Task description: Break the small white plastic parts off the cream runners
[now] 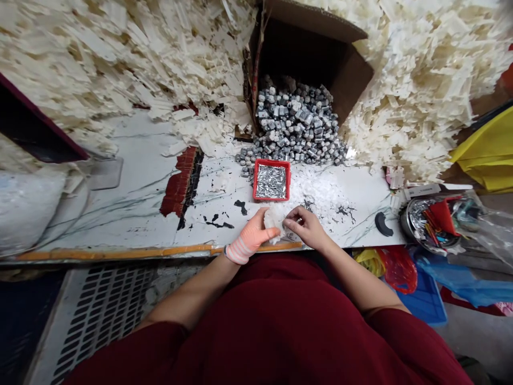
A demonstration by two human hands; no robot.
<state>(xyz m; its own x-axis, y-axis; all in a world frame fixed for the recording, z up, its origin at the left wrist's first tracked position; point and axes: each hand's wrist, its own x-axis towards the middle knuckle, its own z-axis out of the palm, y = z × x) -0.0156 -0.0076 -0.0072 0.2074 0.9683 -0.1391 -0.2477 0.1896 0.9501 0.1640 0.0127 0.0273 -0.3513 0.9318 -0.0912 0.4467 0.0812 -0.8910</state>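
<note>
My left hand (251, 235), in a pink-orange striped glove, grips a small white plastic moulded cluster (274, 220) at the front edge of the white table (120, 214). My right hand (305, 226) is bare, and its fingertips pinch the cluster's right side. Loose white plastic crumbs (320, 193) lie just beyond my hands. A red tray lined with silver foil (271, 180) stands a short way ahead of them, with a heap of small grey metal parts (294, 125) spilling from an open cardboard box (308, 53) behind it.
Huge heaps of white plastic scrap (417, 101) rise on both sides of the box. A black curved piece (383, 223) lies on the table at right, near a metal bowl with red items (430, 227). A blue crate (425, 299) sits below the table's right side.
</note>
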